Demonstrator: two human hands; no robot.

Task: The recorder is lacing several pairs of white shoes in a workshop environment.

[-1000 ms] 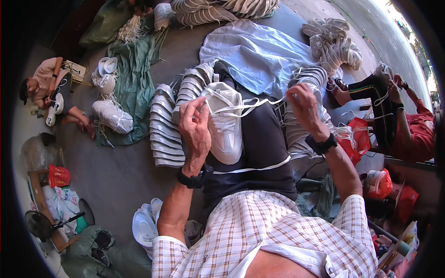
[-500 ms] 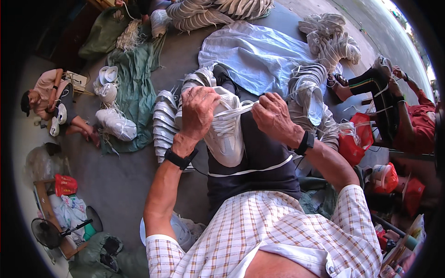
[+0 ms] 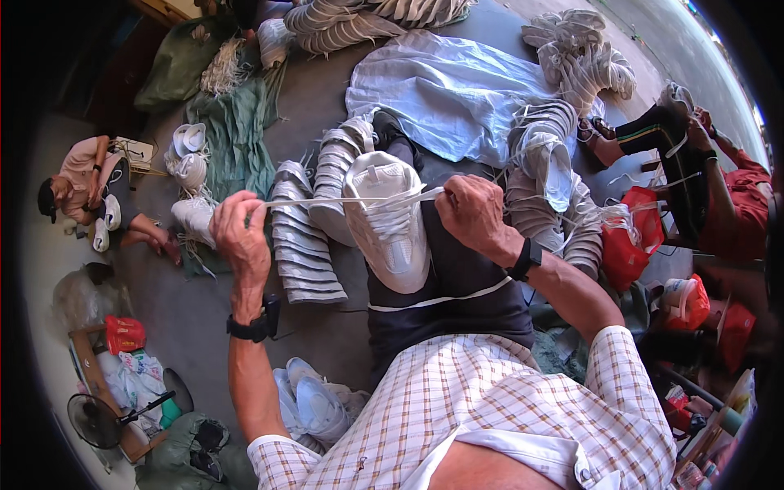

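A white sneaker rests on my thigh, its toe pointing toward me. White laces cross its front. Out to the left, my left hand is closed on one end of the shoelace, which runs taut back to the shoe. My right hand pinches the lace on the other side, close to the shoe's upper right edge. Both wrists wear black bands. Beyond my left hand stand rows of nested white shoe uppers, beside the sneaker.
A pale blue cloth lies ahead, with stacked shoes at its right. One person sits at left, another at right, both handling shoes. A red bag stands at right. A black fan is at lower left.
My left hand has moved left and slightly down from beside the sneaker, drawing the lace out straight. The right hand has shifted slightly and still holds its lace.
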